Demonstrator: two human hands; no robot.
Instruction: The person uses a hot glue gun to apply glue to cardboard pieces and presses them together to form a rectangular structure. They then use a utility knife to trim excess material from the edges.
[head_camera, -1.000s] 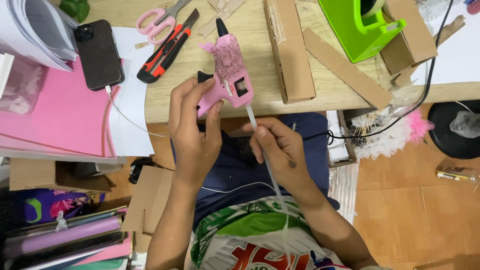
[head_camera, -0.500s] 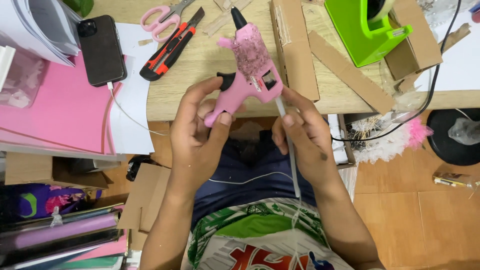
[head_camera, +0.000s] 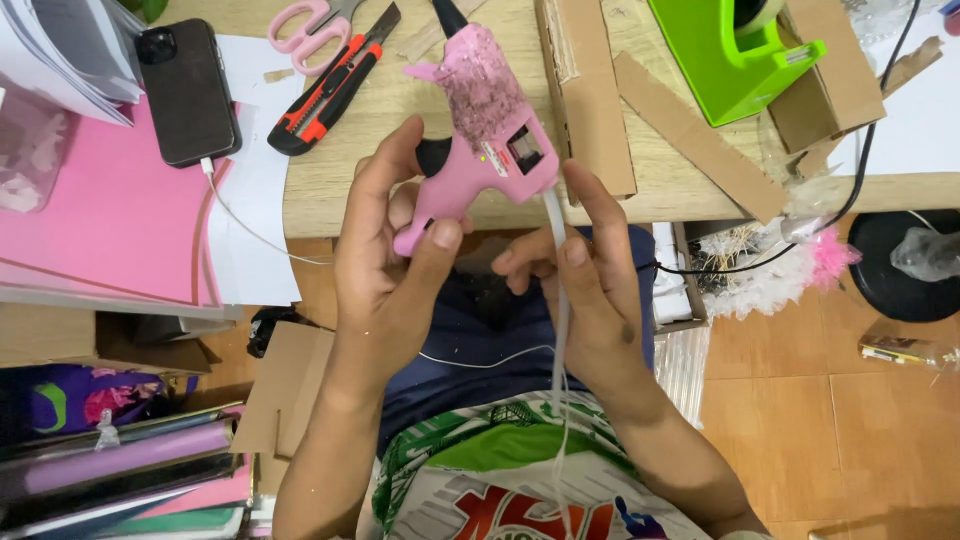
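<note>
While the pink glue gun (head_camera: 480, 130) is held above the near edge of the tabletop (head_camera: 340, 195), its handle is enclosed by the left hand (head_camera: 385, 265), thumb pressed on the lower grip. Rightward, the translucent glue stick (head_camera: 560, 300) is pinched between the fingers of the right hand (head_camera: 585, 285), its upper end meeting the gun's rear opening.

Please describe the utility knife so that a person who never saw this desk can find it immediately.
Look at the wooden desk, at its far left part, above the left hand. The utility knife lies there at a slant between the black phone and the pink glue gun. Its red and black body sets it apart from the pink scissors just beyond it.
</note>
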